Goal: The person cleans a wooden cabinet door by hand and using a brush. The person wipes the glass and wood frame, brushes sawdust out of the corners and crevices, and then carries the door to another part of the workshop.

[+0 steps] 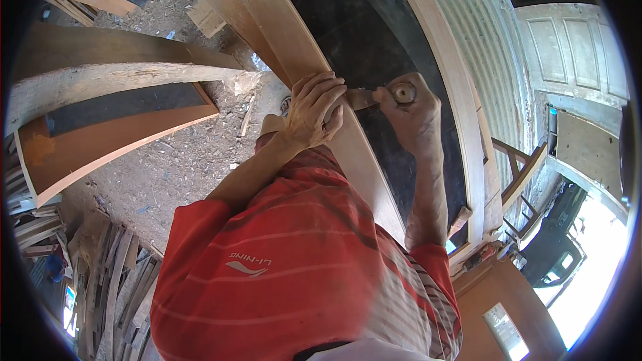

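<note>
A wooden door frame [364, 154] with a dark panel [361, 20] set in it lies in front of me. My left hand [313, 110] rests on the frame's left side piece, fingers stretched out close together. Just right of those fingertips, my right hand [414, 110] is closed round a flat-bladed tool [362, 98], seen nearly end-on by its round wooden handle [403, 92]. Its blade points left toward the inner edge of the frame, where wood meets the dark panel. Whether it is a chisel or a putty knife I cannot tell.
A curved-looking plank [120, 73] and another framed panel [114, 137] stand on the left. Wood scraps [120, 287] pile up at lower left. Corrugated sheeting [468, 27] runs along the right. A wooden block [460, 219] sits by the frame's near right corner.
</note>
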### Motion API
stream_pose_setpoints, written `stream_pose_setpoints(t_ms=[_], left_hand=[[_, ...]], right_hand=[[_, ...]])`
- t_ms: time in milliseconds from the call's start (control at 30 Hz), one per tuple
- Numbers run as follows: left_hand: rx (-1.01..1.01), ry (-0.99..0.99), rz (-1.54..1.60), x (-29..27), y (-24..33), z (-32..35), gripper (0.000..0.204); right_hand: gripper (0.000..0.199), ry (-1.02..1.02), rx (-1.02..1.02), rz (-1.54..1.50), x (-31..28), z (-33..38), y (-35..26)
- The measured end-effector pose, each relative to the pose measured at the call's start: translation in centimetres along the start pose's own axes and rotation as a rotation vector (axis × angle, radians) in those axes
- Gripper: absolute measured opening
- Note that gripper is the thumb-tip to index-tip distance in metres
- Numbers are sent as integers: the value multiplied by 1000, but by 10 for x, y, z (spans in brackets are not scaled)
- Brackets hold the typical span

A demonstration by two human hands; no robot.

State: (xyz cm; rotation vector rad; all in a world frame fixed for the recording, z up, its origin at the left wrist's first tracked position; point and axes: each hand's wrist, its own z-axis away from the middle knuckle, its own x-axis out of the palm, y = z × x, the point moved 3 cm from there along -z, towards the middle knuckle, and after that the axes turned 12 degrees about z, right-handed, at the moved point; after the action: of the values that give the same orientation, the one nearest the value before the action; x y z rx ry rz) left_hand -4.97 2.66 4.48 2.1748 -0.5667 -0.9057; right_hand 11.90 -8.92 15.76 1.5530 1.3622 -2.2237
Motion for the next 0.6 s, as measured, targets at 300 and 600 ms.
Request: stream_pose_setpoints(t_ms=[300,600], left_hand=[[20,-17,-17,0,-1,1,42],[-99,-172,-91,1,10,-9,49]], right_hand=[[24,114,177,-322,-19,9,39],[19,-13,424,-862,10,90,89]])
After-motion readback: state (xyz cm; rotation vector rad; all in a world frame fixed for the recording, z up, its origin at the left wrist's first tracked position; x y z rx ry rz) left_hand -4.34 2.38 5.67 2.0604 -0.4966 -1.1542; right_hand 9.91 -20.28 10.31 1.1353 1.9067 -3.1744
